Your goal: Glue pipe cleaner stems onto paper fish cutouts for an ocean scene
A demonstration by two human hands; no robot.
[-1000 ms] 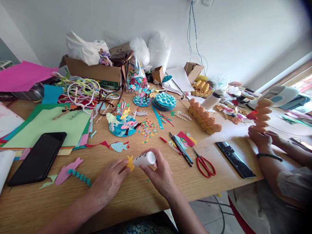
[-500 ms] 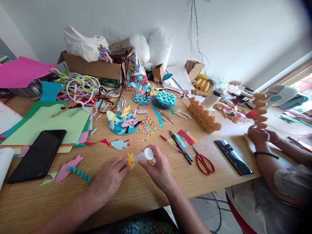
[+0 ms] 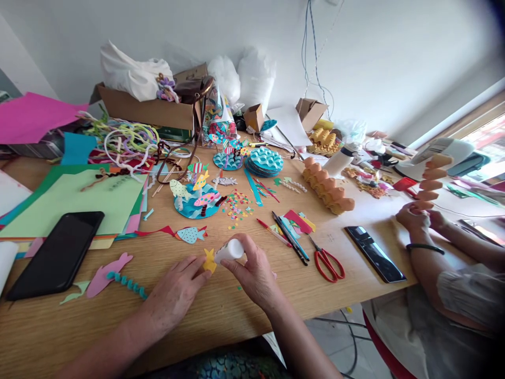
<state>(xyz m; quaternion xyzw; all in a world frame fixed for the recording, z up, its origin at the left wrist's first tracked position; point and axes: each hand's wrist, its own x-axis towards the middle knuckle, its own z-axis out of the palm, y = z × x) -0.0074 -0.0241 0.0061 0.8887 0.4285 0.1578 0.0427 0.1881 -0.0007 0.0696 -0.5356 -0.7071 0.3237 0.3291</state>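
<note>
My left hand (image 3: 178, 287) rests on the table, thumb and fingertips pinching the edge of a small yellow paper cutout (image 3: 209, 260) with pointed tips. In my right hand (image 3: 258, 273) is a white squeeze bottle, probably glue (image 3: 231, 251), tilted so its nozzle end meets the cutout's right side; the nozzle tip itself is hidden. Left of my left hand lies a pink paper fish (image 3: 104, 276) with a curled teal pipe cleaner (image 3: 130, 284) across it. A blue dotted paper fish (image 3: 191, 235) lies just beyond the cutout.
Red-handled scissors (image 3: 329, 263), pens (image 3: 290, 237) and a phone (image 3: 374, 253) lie to the right. Another phone (image 3: 57, 252) sits on paper sheets at left. Ahead stand a blue base with paper fish (image 3: 189, 208) and egg cartons (image 3: 327, 184). A co-worker's hands (image 3: 418, 218) hold a carton strip.
The view has shifted slightly, moving the scene a little left. The co-worker's carton strip has tilted to the right. My hands keep the same hold on the cutout and bottle.
</note>
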